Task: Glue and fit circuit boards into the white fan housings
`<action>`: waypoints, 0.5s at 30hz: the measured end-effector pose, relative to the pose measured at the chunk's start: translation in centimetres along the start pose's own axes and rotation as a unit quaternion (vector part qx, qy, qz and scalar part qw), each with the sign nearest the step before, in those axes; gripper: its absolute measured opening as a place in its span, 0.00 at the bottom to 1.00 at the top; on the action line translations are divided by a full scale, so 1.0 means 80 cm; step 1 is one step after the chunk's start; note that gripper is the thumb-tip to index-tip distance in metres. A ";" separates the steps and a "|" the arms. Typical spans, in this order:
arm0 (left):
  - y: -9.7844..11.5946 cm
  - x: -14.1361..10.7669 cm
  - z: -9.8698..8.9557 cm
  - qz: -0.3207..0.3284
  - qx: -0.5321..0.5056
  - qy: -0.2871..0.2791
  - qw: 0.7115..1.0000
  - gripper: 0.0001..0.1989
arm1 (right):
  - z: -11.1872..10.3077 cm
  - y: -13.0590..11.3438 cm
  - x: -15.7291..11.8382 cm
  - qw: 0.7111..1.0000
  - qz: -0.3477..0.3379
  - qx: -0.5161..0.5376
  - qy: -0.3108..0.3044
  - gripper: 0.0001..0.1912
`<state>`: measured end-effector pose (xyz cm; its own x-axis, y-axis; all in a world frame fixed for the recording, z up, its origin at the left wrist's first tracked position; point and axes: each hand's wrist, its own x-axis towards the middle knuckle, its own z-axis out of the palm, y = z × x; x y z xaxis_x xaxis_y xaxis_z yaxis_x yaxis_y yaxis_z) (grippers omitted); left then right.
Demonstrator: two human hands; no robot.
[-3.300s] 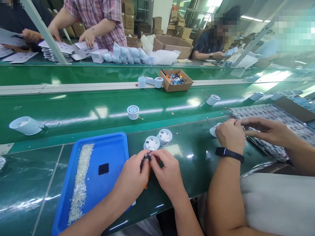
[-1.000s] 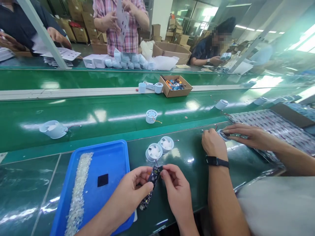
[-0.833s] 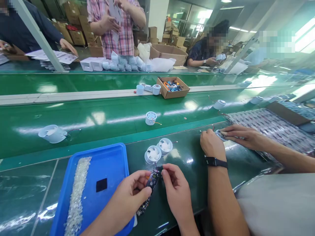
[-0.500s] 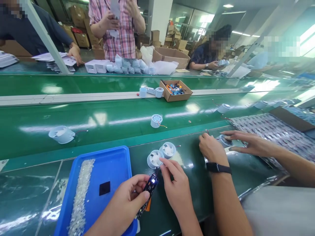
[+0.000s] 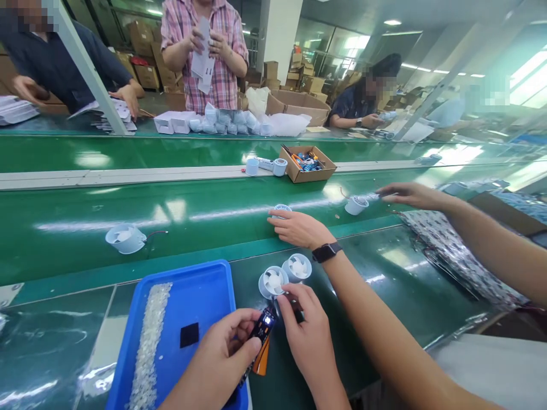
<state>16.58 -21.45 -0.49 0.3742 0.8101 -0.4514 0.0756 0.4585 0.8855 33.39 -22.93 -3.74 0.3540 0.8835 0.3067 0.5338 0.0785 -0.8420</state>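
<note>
My left hand (image 5: pixel 222 353) grips a narrow black circuit board (image 5: pixel 261 327) with a small lit display near its upper end. Close to that end, the thumb and index finger of my right hand (image 5: pixel 307 327) are pinched together at the near rim of a white fan in a round housing (image 5: pixel 272 281). Dark thin wires show between board and fan; what the right fingertips hold is hidden. A second fan housing (image 5: pixel 298 266) stands against the first, behind it. Under the board lies an orange object (image 5: pixel 261 361), partly covered.
Left is a blue tray (image 5: pixel 228 290) with small clear pieces (image 5: pixel 149 341) and a black square (image 5: pixel 189 335). A co-worker's hand (image 5: pixel 299 228) reaches across to a housing on the green belt (image 5: pixel 64 228); their other hand (image 5: pixel 410 195) is by another housing (image 5: pixel 356 205). A parts box (image 5: pixel 314 173) stands beyond.
The co-worker's hands have moved from the table at right onto the belt, one covering a housing there. Both my hands keep their hold at the board and fan; the view has shifted slightly.
</note>
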 end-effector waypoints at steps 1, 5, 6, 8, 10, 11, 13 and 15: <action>0.001 0.000 0.000 -0.003 -0.003 0.004 1.000 0.15 | 0.001 0.000 0.000 1.000 0.000 0.001 -0.002 0.06; 0.004 -0.003 -0.002 -0.009 -0.006 0.025 1.000 0.15 | 0.005 0.001 0.001 1.000 0.002 0.007 -0.015 0.06; 0.004 -0.003 -0.004 -0.010 -0.003 0.023 1.000 0.16 | 0.007 0.001 0.002 1.000 0.003 0.008 -0.017 0.06; 0.005 -0.003 -0.006 -0.012 0.005 0.017 1.000 0.17 | 0.010 0.000 0.004 1.000 0.007 0.011 -0.018 0.05; 0.004 -0.003 -0.008 -0.005 0.007 0.028 1.000 0.17 | 0.013 -0.001 0.006 1.000 0.012 0.014 -0.017 0.06; 0.004 -0.002 -0.010 0.002 0.005 0.040 0.999 0.17 | 0.014 -0.002 0.008 1.000 0.015 0.017 -0.016 0.08; 0.003 -0.002 -0.013 0.008 0.000 0.051 0.999 0.18 | 0.014 -0.005 0.011 0.999 0.021 0.027 -0.010 0.10; 0.002 -0.002 -0.017 0.004 -0.003 0.036 0.999 0.19 | 0.013 -0.007 0.014 0.999 0.024 0.043 0.004 0.05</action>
<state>15.26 -20.98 -0.46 0.3075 0.8378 -0.4512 0.0677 0.4537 0.8886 32.72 -21.51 -3.39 0.3835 0.8840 0.2674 0.4475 0.0754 -0.8911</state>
